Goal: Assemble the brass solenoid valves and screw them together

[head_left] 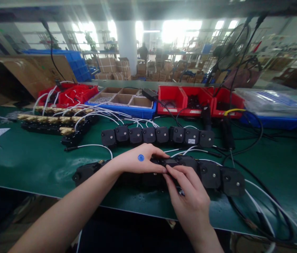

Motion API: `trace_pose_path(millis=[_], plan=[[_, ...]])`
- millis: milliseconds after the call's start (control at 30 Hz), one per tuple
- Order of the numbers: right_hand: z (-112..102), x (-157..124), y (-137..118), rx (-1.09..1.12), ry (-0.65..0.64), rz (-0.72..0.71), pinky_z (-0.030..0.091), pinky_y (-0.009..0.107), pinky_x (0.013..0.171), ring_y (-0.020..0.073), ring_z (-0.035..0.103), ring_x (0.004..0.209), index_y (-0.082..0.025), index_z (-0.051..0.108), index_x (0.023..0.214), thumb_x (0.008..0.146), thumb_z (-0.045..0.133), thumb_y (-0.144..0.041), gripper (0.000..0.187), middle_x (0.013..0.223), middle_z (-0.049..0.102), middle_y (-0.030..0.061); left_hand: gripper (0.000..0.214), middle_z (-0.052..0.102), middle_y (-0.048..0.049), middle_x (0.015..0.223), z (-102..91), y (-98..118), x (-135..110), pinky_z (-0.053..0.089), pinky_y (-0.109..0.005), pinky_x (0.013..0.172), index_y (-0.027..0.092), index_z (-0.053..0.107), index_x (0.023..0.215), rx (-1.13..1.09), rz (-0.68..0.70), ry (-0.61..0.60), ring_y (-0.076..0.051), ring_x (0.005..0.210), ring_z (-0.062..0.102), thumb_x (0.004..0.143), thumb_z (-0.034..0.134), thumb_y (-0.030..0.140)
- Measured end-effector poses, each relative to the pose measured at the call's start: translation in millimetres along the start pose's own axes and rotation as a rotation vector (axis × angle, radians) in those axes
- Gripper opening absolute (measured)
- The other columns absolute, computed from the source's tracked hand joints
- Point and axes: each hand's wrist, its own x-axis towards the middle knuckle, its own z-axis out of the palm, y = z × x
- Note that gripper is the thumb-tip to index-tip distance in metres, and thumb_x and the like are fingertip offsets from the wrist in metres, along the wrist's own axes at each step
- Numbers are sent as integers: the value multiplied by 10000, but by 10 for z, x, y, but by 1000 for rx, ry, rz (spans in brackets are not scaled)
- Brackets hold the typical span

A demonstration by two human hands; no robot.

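A front row of black box-shaped housings with white cables lies on the green bench, one housing (211, 174) standing right of my hands and another (85, 173) to the left. My left hand (137, 160) is closed around a black housing (153, 178) in the middle of this row, thumb pointing right. Close against its thumb tip, my right hand (190, 189) has thumb and index finger pinched together at the housing's upper edge. Whatever is between those fingertips is too small or hidden. Behind the hands runs a second row of black housings (148, 135).
Brass-fitted black parts (50, 119) with white cables sit at the left. Along the back stand red bins (173, 96), a blue divided tray (127, 109) and plastic-wrapped stock (272, 100). An electric screwdriver (227, 133) hangs at right, near looping black cables (260, 179).
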Motion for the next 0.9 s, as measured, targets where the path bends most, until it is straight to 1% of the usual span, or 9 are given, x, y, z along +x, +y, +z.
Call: trace_pose_path(millis=[133, 300, 467, 567, 633, 767, 900], plan=[[38, -30, 10, 8, 21, 33, 475, 226, 833, 90, 534, 895, -115, 626, 982, 910, 579, -126, 87, 942, 547, 57, 427, 721, -68, 1101, -1, 26, 16, 485, -286, 870, 137, 682, 1159, 1, -21, -1, -231, 1020, 655, 765, 717, 299], [49, -20, -27, 22, 29, 53, 471, 223, 839, 97, 530, 932, -114, 604, 1066, 900, 585, -119, 167, 989, 535, 65, 450, 734, -71, 1036, -17, 8, 33, 493, -281, 839, 127, 695, 1136, -20, -24, -13, -230, 968, 666, 740, 748, 334], [101, -11, -39, 16, 88, 40, 451, 204, 780, 87, 510, 869, -95, 577, 945, 880, 606, -97, 71, 900, 516, 57, 469, 727, -81, 1041, -11, 26, 24, 502, -295, 840, 114, 690, 1140, -37, -70, -3, -232, 958, 665, 723, 750, 321], [124, -37, -31, 12, 118, 24, 444, 206, 787, 85, 495, 860, -93, 556, 907, 874, 612, -92, 64, 890, 505, 55, 457, 716, -82, 1065, 4, 72, 21, 503, -301, 833, 125, 690, 1130, -17, -105, 11, -241, 966, 660, 714, 746, 305], [124, -50, -33, 11, 117, 40, 444, 212, 794, 92, 497, 881, -93, 560, 929, 877, 614, -101, 75, 913, 509, 61, 462, 712, -86, 1074, 9, 99, 23, 503, -305, 832, 125, 688, 1129, 3, -121, 19, -245, 967, 658, 707, 750, 301], [105, -28, -64, 25, 101, 70, 453, 200, 782, 90, 515, 915, -96, 573, 1038, 887, 599, -100, 153, 981, 527, 70, 427, 720, -78, 1050, -6, 100, 34, 500, -303, 840, 133, 704, 1104, 12, -97, -10, -238, 955, 660, 721, 743, 316], [109, 21, -81, 32, 118, 47, 445, 177, 768, 62, 506, 852, -102, 573, 982, 887, 591, -83, 99, 902, 522, 41, 471, 722, -81, 1023, -28, 49, 58, 499, -302, 830, 131, 696, 1136, 10, -99, -17, -227, 927, 662, 721, 743, 349]])
